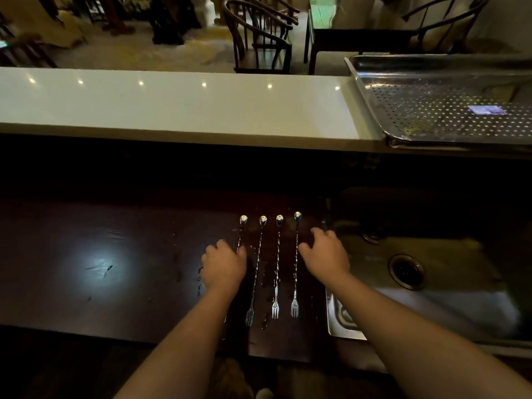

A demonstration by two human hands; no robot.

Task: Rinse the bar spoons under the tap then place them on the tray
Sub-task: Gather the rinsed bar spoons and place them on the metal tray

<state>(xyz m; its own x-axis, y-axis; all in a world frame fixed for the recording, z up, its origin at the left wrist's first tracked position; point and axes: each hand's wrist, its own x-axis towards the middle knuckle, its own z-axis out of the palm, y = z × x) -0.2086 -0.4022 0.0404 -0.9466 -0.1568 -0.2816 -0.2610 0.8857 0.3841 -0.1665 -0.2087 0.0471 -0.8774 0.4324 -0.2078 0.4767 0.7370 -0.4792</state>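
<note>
On the dark table (86,254), four spoons (276,266) lie side by side near its right edge, bowls toward the far edge, fork ends toward the near edge (water drops around them). The left hand (224,266) rests palm down by the leftmost spoon (241,234), fingers loosely curled, touching its stem. The right hand (325,254) lies beside the rightmost spoon (296,269), fingers relaxed, holding nothing. Right of it sits the sink (431,298); the perforated tray (431,110) stands on the white table's (172,105) right end.
</note>
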